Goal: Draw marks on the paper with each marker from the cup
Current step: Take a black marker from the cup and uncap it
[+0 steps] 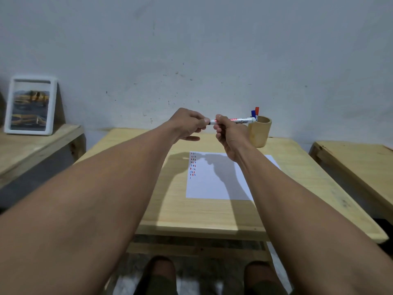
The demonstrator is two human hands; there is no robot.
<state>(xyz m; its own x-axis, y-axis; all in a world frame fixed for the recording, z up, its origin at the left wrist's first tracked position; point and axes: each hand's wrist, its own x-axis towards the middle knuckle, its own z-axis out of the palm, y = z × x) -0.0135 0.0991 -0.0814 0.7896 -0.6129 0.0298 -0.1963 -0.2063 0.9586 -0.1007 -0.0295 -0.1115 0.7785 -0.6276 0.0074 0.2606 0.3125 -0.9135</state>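
Observation:
I hold a white marker (241, 120) level in the air above the far part of the table. My right hand (228, 136) grips its barrel. My left hand (188, 124) pinches the marker's left end, where the cap sits; the cap itself is hidden by my fingers. A wooden cup (260, 133) stands just right of my right hand with a blue and a red marker (255, 113) sticking out. The white paper (214, 182) lies below my hands, with columns of short red, blue and black marks along its left edge.
The paper lies on a light wooden table (191, 211). A framed picture (30, 105) leans on a wooden bench at the left. Another wooden bench (357, 162) stands at the right. My knees show below the table's front edge.

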